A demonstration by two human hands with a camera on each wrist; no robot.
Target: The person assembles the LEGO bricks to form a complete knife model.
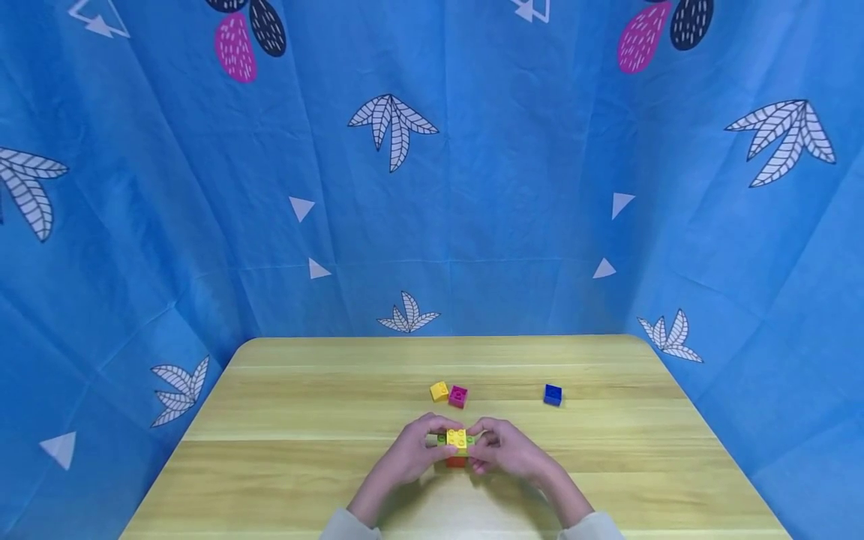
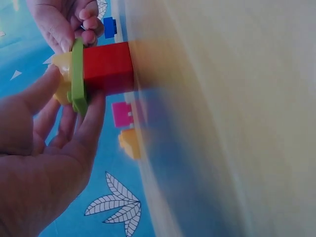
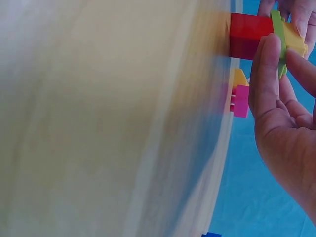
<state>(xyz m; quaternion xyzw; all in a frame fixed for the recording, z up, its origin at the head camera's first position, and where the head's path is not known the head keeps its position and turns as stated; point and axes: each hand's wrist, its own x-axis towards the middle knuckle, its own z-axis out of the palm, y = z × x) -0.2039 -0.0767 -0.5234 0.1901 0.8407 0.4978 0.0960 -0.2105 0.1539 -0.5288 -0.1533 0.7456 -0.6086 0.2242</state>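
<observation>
A stack of toy building bricks stands upright on the table near its front. At its base is a red block (image 2: 108,68), topped by a thin green plate (image 2: 78,76) that juts out at both sides. A yellow brick (image 1: 456,436) forms the top. My left hand (image 1: 413,448) holds the stack from the left, its thumb against the yellow brick and fingers around the green plate. From the right, my right hand (image 1: 513,450) pinches the plate's other end, with one finger lying along the red block in the right wrist view.
Behind the stack a loose yellow brick (image 1: 439,391) lies beside a magenta brick (image 1: 458,397). Farther right is a blue brick (image 1: 553,394). The wooden table (image 1: 304,420) meets a blue patterned curtain (image 1: 486,225) at the back and sides.
</observation>
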